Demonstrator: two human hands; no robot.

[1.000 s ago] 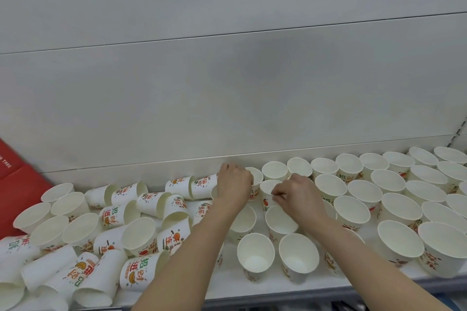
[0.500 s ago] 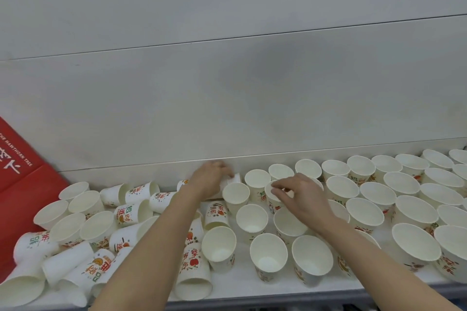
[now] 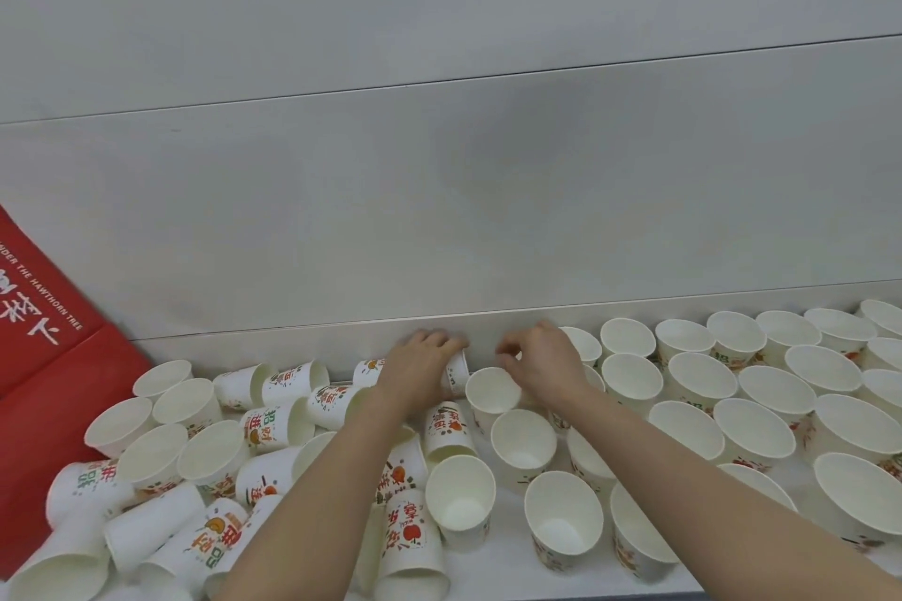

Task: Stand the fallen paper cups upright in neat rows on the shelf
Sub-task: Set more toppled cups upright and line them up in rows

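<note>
White paper cups with red and green print cover the white shelf [image 3: 507, 566]. On the right they stand upright in rows [image 3: 761, 386]. On the left many lie fallen on their sides [image 3: 273, 425]. My left hand [image 3: 420, 361] is at the back of the shelf, closed around a fallen cup [image 3: 456, 373] lying on its side. My right hand [image 3: 542, 361] hovers just to its right, above an upright cup [image 3: 493, 393], fingers curled and apart, with nothing in them.
A grey back panel [image 3: 439, 210] rises straight behind the cups. A red printed box or bag [image 3: 44, 356] leans at the far left end. The shelf's front edge [image 3: 659, 588] runs along the bottom of the view.
The view has drifted left. My left hand moved left along the back wall and closed on a fallen cup. My right hand left the cup it was setting down and followed to the left.
</note>
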